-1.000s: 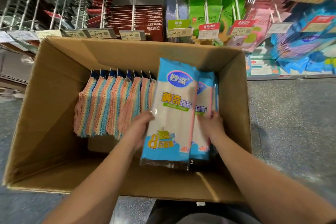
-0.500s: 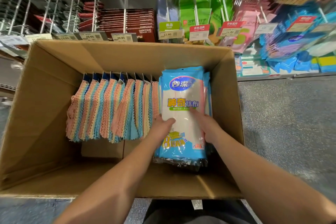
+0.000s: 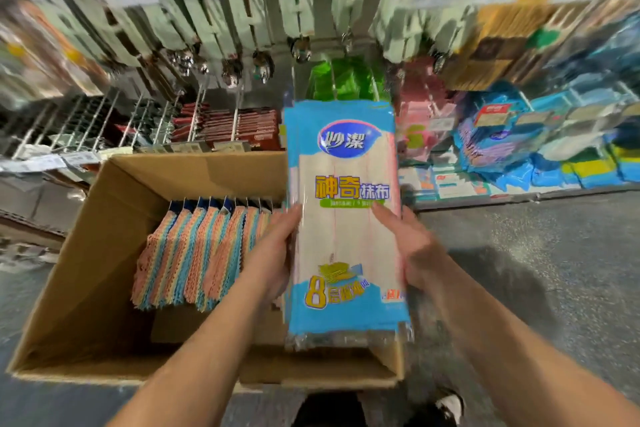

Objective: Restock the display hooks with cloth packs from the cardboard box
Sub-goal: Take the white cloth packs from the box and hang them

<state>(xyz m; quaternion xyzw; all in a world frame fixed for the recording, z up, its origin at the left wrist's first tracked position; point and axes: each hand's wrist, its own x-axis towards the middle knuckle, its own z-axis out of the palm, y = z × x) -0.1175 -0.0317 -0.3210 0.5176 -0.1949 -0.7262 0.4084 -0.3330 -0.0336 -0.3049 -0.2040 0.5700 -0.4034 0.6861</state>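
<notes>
A stack of blue-and-white cloth packs point(image 3: 343, 218) is held upright above the right side of the open cardboard box point(image 3: 104, 253). My left hand point(image 3: 273, 253) grips the stack's left edge and my right hand point(image 3: 405, 246) grips its right edge, thumbs on the front. Inside the box, a row of several striped pink-and-blue cloth packs point(image 3: 197, 253) stands against the back wall. The display hooks point(image 3: 235, 107) on the shelving behind the box are blurred.
Hanging spoons point(image 3: 263, 69) and pale green cards fill the upper rack. Red chopstick boxes point(image 3: 239, 128) sit behind the box, green packs point(image 3: 346, 80) behind the held stack, blue packs point(image 3: 519, 146) at right. Grey floor point(image 3: 519, 253) lies right of the box; my shoe point(image 3: 446, 406) shows below.
The stack of packs has been lifted out of the box's right side and raised toward the shelves. My view has tilted upward, showing the upper racks.
</notes>
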